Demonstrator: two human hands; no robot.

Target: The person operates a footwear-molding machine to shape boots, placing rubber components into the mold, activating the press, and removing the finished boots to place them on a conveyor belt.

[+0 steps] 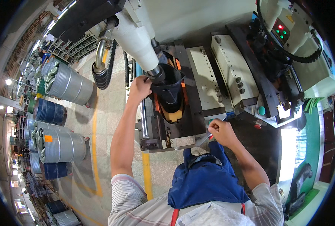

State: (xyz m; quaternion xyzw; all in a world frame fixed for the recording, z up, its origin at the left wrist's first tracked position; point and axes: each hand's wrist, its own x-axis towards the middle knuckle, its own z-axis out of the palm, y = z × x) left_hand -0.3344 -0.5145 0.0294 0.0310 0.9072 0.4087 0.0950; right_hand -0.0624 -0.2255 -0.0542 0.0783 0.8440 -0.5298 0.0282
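Note:
A black boot upper sits over the mould of a dark metal machine, its opening toward the white cylinder above. My left hand grips the near-left edge of the upper, fingers bent against it beside the cylinder's dark tip. Below the upper, an orange-tan mould part shows inside the black frame. My right hand is closed at the machine's front right corner, right by a green button. A small red part shows beside its fingers; whether the hand holds anything is hidden.
On the right stands a second station with a dark piece, a green button and a red button. A bent metal pipe with a black hose hangs at upper left. Metal drums line the floor at left.

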